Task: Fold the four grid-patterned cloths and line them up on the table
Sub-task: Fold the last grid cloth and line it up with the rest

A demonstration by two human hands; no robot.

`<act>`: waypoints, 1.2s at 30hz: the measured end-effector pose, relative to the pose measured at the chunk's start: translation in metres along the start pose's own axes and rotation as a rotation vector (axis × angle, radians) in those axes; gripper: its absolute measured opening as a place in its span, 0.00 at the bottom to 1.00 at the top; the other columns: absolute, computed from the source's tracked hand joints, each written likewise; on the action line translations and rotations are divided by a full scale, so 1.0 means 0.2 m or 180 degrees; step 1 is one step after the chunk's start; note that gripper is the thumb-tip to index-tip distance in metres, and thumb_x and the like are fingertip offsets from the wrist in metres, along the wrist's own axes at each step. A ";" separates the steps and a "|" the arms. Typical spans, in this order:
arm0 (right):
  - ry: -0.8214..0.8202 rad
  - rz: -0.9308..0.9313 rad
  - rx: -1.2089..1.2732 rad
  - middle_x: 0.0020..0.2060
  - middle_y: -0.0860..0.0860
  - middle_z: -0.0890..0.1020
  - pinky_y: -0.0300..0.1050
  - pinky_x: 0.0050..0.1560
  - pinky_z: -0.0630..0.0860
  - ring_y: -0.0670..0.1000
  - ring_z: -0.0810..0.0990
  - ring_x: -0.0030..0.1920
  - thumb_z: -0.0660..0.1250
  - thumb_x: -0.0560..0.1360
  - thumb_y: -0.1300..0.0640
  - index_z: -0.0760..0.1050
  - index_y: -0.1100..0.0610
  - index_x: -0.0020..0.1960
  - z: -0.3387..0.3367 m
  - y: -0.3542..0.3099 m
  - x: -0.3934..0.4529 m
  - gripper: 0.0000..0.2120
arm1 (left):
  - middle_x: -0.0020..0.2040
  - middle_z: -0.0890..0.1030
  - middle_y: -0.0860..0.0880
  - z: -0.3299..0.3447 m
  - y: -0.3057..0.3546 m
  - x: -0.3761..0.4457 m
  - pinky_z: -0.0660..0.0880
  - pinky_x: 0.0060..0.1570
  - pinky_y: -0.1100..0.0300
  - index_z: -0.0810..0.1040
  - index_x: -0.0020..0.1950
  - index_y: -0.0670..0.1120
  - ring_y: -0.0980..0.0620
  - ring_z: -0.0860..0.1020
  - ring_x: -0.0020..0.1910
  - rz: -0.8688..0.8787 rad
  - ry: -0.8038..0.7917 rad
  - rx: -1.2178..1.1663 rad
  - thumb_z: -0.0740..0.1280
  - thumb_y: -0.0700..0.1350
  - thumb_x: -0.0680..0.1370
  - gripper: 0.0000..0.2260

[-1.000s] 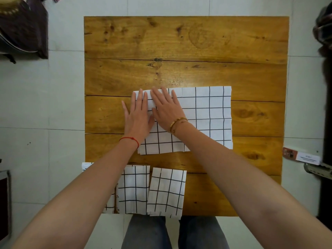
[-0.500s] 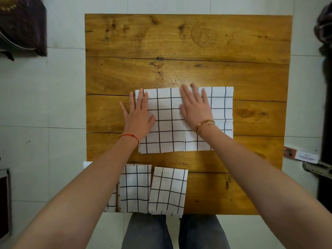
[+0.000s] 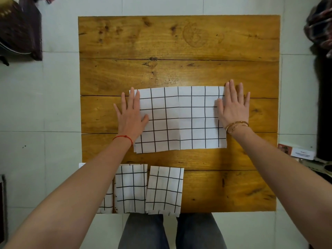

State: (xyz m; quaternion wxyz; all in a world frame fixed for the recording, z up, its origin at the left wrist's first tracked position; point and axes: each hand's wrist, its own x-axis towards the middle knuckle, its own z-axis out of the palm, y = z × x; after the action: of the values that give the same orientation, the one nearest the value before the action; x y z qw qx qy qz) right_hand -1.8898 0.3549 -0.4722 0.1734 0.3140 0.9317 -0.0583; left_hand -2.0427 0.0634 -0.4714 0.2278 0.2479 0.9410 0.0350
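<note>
A white cloth with a black grid (image 3: 179, 119) lies flat as a wide rectangle in the middle of the wooden table (image 3: 179, 42). My left hand (image 3: 132, 114) presses flat on its left edge, fingers spread. My right hand (image 3: 232, 106) lies flat on its right edge, fingers spread. Three folded grid cloths sit side by side at the table's near edge: one at the far left (image 3: 106, 200) mostly hidden under my left forearm, one in the middle (image 3: 131, 187), one on the right (image 3: 164, 190).
The table stands on a pale tiled floor. A dark object (image 3: 19, 29) sits on the floor at the upper left, dark fabric (image 3: 319, 29) at the upper right, and a small card (image 3: 296, 151) off the table's right edge. My legs in grey trousers (image 3: 170, 232) are below the near edge.
My right hand has slid from the cloth's left part, beside my left hand, across to its right edge. My left hand stayed at the left edge.
</note>
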 end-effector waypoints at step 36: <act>-0.0224 -0.1389 0.1322 0.57 0.54 0.75 0.45 0.64 0.70 0.55 0.66 0.64 0.59 0.69 0.72 0.52 0.56 0.77 0.08 -0.61 -0.30 0.39 | 0.68 0.74 0.50 -0.21 0.02 -0.30 0.74 0.61 0.57 0.66 0.74 0.47 0.54 0.72 0.66 -0.1084 0.0100 -0.3339 0.66 0.46 0.79 0.24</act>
State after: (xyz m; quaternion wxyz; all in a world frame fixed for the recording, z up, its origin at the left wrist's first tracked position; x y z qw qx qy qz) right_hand -1.9143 0.2202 -0.4647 0.1210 0.1329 0.9387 -0.2942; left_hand -2.0135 0.0394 -0.4094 0.3091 -0.0551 0.8275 0.4655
